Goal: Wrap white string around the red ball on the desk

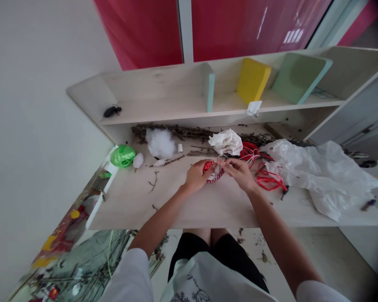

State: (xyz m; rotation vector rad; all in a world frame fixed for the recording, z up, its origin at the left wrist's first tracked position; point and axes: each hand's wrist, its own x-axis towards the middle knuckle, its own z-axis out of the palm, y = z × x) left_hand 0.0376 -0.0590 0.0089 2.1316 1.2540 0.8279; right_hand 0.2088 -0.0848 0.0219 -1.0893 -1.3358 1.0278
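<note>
Near the middle of the desk, my left hand [196, 176] is closed round a small red-and-white bundle [214, 176] that looks wound with cord. My right hand [238, 171] meets it from the right, thumb and finger pinched at its upper edge. What sits in that pinch is too small to make out, though a thin white strand shows close by. Just behind the hands lies crumpled white paper [226, 142]. To their right are loops of red cord [271, 179], some tied with white string.
A clear plastic bag [327, 176] covers the desk's right side. A green ball of plastic twine [122, 156], white fluff [160, 143] and a white spool [180, 147] lie left. Dry twigs [189, 132] line the back under a shelf [164, 111]. More twigs are on the floor.
</note>
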